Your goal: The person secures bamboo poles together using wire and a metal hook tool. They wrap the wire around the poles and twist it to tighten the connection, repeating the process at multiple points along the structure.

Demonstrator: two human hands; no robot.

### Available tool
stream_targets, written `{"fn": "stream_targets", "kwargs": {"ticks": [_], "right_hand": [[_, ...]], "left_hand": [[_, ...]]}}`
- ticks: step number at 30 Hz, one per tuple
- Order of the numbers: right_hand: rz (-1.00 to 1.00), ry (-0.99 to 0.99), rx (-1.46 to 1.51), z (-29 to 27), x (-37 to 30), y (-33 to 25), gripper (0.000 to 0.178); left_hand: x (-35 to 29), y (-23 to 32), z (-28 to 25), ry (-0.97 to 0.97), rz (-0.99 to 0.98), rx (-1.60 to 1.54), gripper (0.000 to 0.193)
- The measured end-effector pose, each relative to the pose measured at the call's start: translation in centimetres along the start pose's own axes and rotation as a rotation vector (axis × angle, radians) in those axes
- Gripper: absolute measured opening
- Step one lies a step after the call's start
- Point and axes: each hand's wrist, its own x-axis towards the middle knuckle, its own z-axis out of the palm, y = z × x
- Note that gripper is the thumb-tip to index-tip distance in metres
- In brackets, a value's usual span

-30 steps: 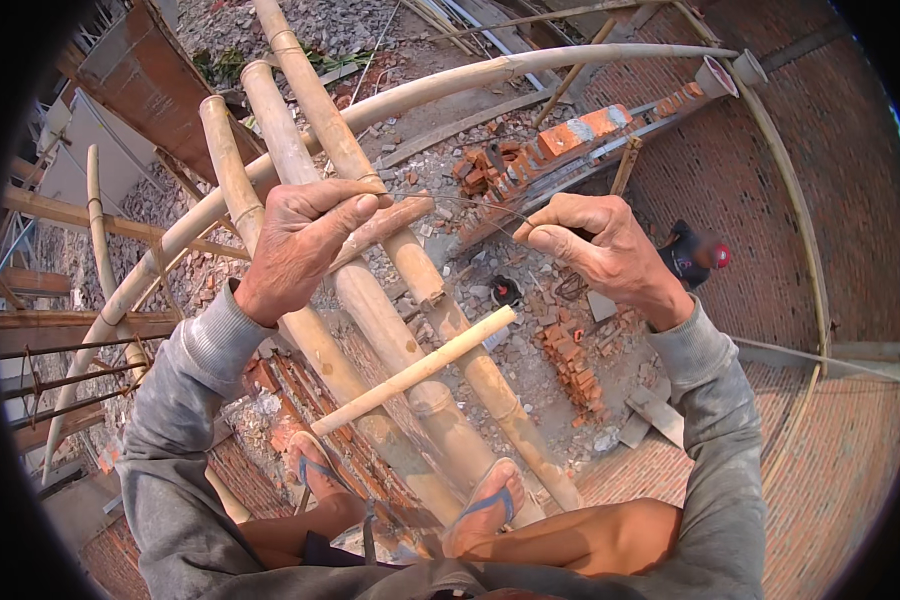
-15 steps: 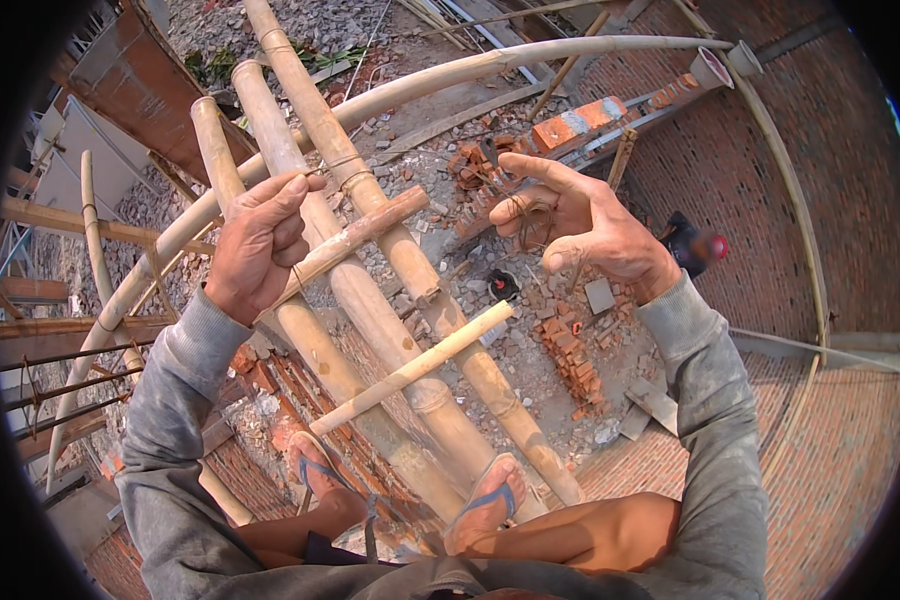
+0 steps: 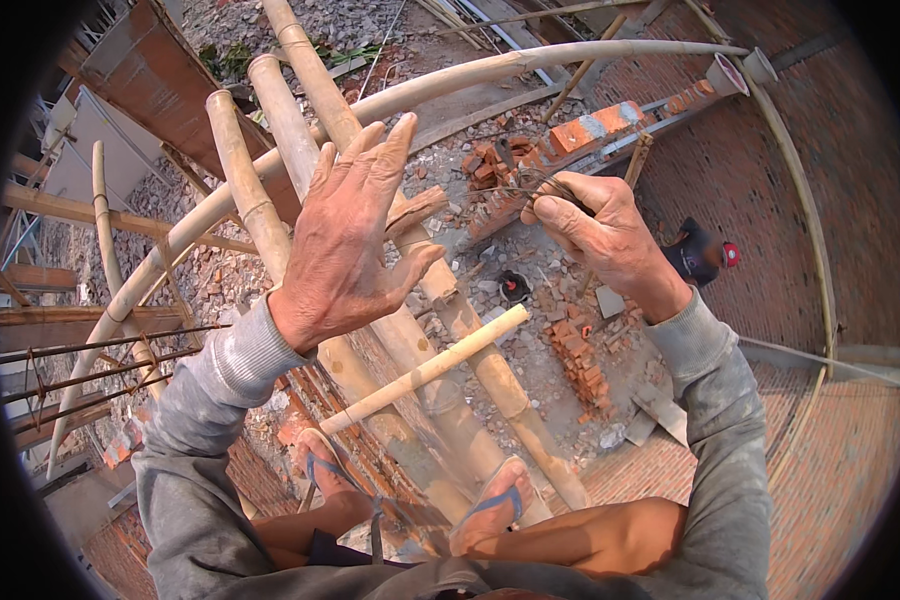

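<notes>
My left hand (image 3: 348, 235) is open with its fingers stretched out, above the long bamboo poles (image 3: 400, 340) and partly hiding a short bamboo crosspiece (image 3: 422, 206). Nothing shows in it. Off to the right, my right hand (image 3: 610, 235) is closed in a pinch on a few thin dark strands that look like tie wire (image 3: 518, 189). Their ends stick out leftward past the fingertips. A second, paler crosspiece (image 3: 425, 370) lies across the poles closer to me. My sandalled feet (image 3: 495, 500) rest at the near part of the poles.
Far below lie rubble and a stack of red bricks (image 3: 575, 365). A person in a red cap (image 3: 732, 255) is down at the right. A long curved bamboo pole (image 3: 470, 70) crosses the far side. Rusty rebar (image 3: 100, 385) juts in at the left.
My left hand has gone from a pinch to stretched-out fingers and moved slightly right. My right hand has closed from spread fingers into a pinch on the wire.
</notes>
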Motion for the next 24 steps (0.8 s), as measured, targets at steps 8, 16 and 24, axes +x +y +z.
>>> {"fn": "stream_targets", "kwargs": {"ticks": [8,16,24], "right_hand": [[-0.112,-0.268,-0.623,-2.1,-1.1,-2.0,0.008],[-0.099,-0.201,-0.738,-2.6,-1.6,-0.2,0.043],[-0.047,-0.14,0.582,0.1,-1.3,1.6,0.023]], "left_hand": [[2.8,-0.4,-2.7,-0.725,-0.218,-0.75,0.039],[1.3,-2.9,-3.1,-0.54,-0.273,-0.656,0.044],[0.7,-2.7,-3.4,-0.545,-0.783,-1.051,0.038]]}}
